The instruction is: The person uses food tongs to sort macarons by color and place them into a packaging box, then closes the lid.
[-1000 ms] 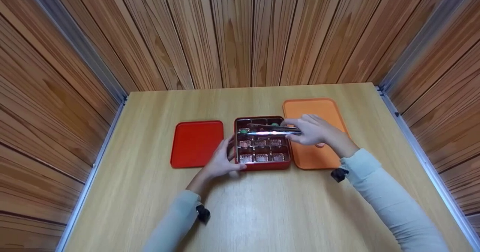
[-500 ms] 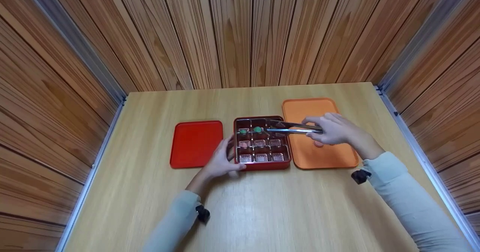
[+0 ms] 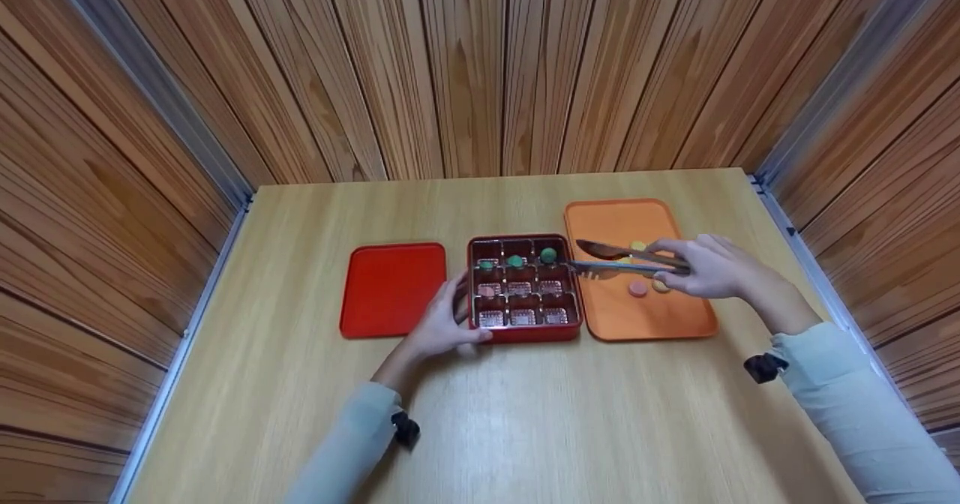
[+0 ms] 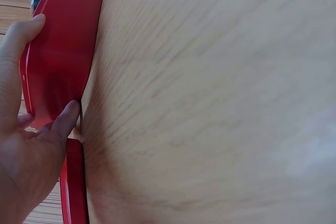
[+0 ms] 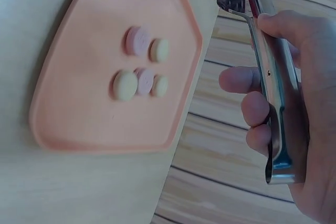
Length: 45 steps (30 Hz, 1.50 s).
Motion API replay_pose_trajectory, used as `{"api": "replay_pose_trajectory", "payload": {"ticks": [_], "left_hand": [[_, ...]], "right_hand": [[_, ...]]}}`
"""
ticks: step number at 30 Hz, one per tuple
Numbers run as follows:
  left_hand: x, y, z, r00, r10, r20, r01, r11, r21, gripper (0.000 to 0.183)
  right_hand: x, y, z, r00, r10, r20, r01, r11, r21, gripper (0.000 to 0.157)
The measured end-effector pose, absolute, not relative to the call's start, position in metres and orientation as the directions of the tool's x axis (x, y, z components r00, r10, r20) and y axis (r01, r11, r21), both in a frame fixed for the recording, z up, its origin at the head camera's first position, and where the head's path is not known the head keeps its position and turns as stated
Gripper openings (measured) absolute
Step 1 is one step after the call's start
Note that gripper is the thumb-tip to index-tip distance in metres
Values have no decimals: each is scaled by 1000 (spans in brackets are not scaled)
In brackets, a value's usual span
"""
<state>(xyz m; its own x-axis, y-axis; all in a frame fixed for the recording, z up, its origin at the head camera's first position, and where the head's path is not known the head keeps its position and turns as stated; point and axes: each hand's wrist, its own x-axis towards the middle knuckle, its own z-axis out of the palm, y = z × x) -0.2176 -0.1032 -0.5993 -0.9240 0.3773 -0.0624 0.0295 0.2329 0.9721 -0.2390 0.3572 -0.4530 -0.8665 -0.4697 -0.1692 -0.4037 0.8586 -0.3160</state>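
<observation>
A red box (image 3: pixel 525 333) with a dark divided insert stands mid-table. Green macarons (image 3: pixel 515 261) sit in its back row, and a pink macaron (image 3: pixel 487 290) in the middle row's left compartment. My left hand (image 3: pixel 441 325) holds the box's near-left corner, thumb at the front wall (image 4: pixel 65 51) and fingers along the side. Metal tongs (image 5: pixel 270 66) are gripped in my right hand (image 3: pixel 709 268), fingers curled round the arms. Their tips are apart with nothing between them, reaching from the orange tray (image 3: pixel 615 324) toward the box's right rim. Pink and yellow macarons (image 5: pixel 125 85) lie on that tray.
Left of the box, a flat red lid or tray (image 3: pixel 394 290) lies on the wooden table (image 3: pixel 480 429). The orange tray adjoins the box on its right. Wood-plank walls (image 3: pixel 480 69) stand behind and at both sides.
My right hand has drawn the tongs rightward from over the box to the orange tray. A green macaron now shows in the back-right compartment. My left hand stays on the box.
</observation>
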Motion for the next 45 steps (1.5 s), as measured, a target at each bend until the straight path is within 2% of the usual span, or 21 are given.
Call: {"api": "replay_pose_trajectory", "payload": {"ticks": [13,24,32,45], "left_hand": [[-217,-103,-598,-927,370,-62,30,239,971,125],[-218,-103,-599,-923,380,-68,20,223,975,128],[-218,-103,-599,-923,377,-73,23,242,970,127],[-218,-104,-600,-925,370,-89,24,290,957,127]], "right_hand": [[-232,392,-461,-890,-411,-197,-349,893,-282,51],[-234,413,-468,-886,-385,-258,-300,901,-314,42],[-234,422,-474,-868,-354,-347,-230,908,-351,43],[-232,426,-477,-860,-365,-356,-240,906,-350,34]]}}
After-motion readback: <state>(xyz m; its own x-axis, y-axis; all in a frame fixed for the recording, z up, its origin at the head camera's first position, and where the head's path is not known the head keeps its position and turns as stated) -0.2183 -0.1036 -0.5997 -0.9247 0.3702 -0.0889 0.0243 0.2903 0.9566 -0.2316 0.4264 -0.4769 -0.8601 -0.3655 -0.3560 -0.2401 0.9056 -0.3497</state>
